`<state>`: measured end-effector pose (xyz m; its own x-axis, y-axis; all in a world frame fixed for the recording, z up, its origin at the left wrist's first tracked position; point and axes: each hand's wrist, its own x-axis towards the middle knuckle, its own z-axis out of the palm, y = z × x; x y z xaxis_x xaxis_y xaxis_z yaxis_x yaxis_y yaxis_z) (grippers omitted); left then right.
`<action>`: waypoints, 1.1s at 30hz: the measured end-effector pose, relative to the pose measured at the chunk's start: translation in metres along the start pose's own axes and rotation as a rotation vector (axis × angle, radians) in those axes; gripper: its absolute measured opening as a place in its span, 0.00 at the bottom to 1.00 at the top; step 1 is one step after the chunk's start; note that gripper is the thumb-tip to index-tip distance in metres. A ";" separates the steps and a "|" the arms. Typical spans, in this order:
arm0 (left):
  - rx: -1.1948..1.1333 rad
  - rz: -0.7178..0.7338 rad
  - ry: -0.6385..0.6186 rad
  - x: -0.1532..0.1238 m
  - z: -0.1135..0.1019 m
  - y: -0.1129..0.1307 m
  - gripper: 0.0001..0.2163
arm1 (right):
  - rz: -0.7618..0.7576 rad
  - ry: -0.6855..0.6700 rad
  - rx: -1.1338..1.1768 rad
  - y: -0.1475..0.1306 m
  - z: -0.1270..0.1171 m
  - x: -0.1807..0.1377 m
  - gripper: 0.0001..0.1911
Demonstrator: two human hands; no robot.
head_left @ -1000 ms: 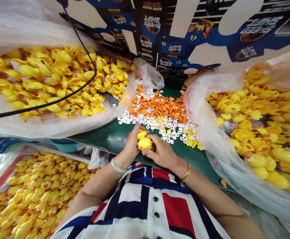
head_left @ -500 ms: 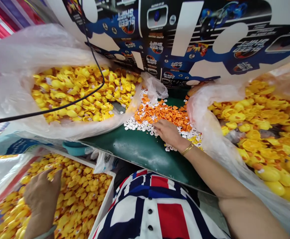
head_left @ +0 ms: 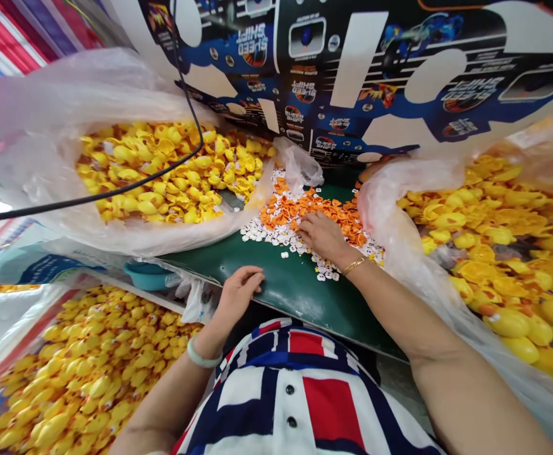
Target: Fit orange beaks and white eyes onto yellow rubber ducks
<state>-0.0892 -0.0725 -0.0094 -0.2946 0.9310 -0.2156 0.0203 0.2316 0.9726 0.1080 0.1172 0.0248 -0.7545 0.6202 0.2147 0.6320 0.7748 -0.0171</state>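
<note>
Right hand down in the duck parts, left hand parked
Right fingers spread over the orange plastic bills and white eye pieces, can't tell if they've pinched any; left fingers lie loosely open and empty near the edge of the green bench.

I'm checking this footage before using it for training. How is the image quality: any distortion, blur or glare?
In the head view, wide-angle distortion bends the printed cardboard panel and stretches the right forearm; light is bright and even, with soft glare on the plastic bag; the right hand looks sharp, without obvious motion blur.
</note>
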 end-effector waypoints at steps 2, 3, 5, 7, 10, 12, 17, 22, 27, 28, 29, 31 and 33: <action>-0.037 0.035 -0.080 0.010 0.020 0.005 0.16 | 0.004 0.049 0.060 -0.016 -0.006 -0.016 0.12; -0.071 0.047 -0.111 0.015 0.028 0.006 0.18 | -0.015 0.049 0.097 -0.026 -0.008 -0.025 0.11; -0.158 0.054 -0.157 0.023 0.041 0.007 0.21 | -0.059 -0.005 0.184 -0.045 -0.010 -0.041 0.10; -0.227 0.032 -0.206 0.030 0.048 0.005 0.22 | -0.066 -0.066 0.298 -0.059 -0.009 -0.052 0.08; -0.241 -0.035 -0.236 0.034 0.046 0.002 0.19 | -0.063 -0.125 0.531 -0.060 -0.008 -0.056 0.08; -0.251 -0.074 -0.196 0.035 0.038 0.002 0.18 | 0.000 -0.125 0.615 -0.052 -0.006 -0.050 0.09; -0.395 -0.143 -0.111 0.040 0.021 0.006 0.21 | 0.286 -0.198 0.337 -0.051 0.007 -0.028 0.16; -0.502 -0.136 -0.103 0.046 0.017 0.009 0.20 | 0.271 -0.214 0.190 -0.070 0.023 -0.016 0.15; -0.488 -0.142 -0.102 0.051 0.015 0.013 0.19 | 0.215 -0.103 0.444 -0.060 0.024 -0.017 0.07; -0.493 -0.147 -0.105 0.052 0.015 0.014 0.19 | 0.226 -0.074 0.555 -0.057 0.022 -0.019 0.06; -0.502 -0.151 -0.106 0.054 0.016 0.015 0.19 | 0.247 -0.046 0.685 -0.055 0.020 -0.022 0.06; -0.540 -0.155 -0.095 0.056 0.022 0.018 0.17 | 0.309 0.004 0.956 -0.054 0.016 -0.029 0.06; -0.598 -0.146 -0.081 0.057 0.031 0.019 0.14 | 0.338 0.038 1.129 -0.055 0.012 -0.036 0.07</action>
<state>-0.0761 -0.0059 -0.0060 -0.1799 0.9254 -0.3335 -0.5606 0.1821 0.8078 0.0982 0.0533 0.0063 -0.5606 0.8257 0.0624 0.2699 0.2534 -0.9290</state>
